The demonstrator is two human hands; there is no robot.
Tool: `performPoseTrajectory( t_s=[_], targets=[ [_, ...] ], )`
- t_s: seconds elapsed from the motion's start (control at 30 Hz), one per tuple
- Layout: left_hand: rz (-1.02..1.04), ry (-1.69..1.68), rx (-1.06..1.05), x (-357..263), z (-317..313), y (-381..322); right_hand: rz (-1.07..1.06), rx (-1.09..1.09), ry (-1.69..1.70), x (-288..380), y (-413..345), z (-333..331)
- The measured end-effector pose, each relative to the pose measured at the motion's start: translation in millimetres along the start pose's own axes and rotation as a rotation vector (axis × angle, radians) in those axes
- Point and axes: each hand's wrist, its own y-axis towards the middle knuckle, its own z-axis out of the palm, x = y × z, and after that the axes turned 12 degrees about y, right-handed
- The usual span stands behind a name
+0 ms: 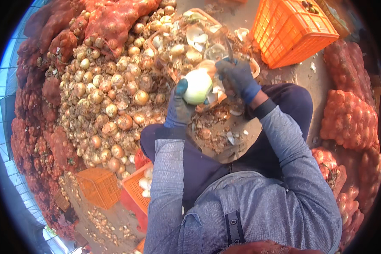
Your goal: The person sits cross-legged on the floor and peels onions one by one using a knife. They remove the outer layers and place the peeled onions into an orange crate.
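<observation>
My left hand [179,106], in a dark work glove, grips a large peeled onion [198,86] with a smooth white-green surface. To its right my right hand [238,76], gloved as well, is closed around what looks like a knife [230,50]; the blade points away from me and is partly blurred. Both hands are over the near side of an orange crate [256,67] heaped with onion skins [195,36]. Loose brown peelings [217,119] lie on the ground between my legs.
A large pile of unpeeled onions [114,95] spreads to the left, backed by red mesh sacks [109,23]. A tilted orange crate [292,35] stands front right. By my left arm sits a crate [135,187] with peeled onions. More filled sacks [349,119] line the right side.
</observation>
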Motion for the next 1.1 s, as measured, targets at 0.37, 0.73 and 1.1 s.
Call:
performPoseTrajectory(
  t_s=[0.37, 0.73, 1.1],
  targets=[
    [0.075, 0.064, 0.163, -29, -5, -11, -0.034, 0.454, 0.032, 51, -20, -5],
    [0.122, -0.009, 0.077, -39, -2, -12, -0.387, 0.195, -0.080, 30, -60, 38],
    [0.084, -0.178, 0.080, -23, -7, -10, 0.031, 0.227, 0.653, 31, -31, 21]
  ],
)
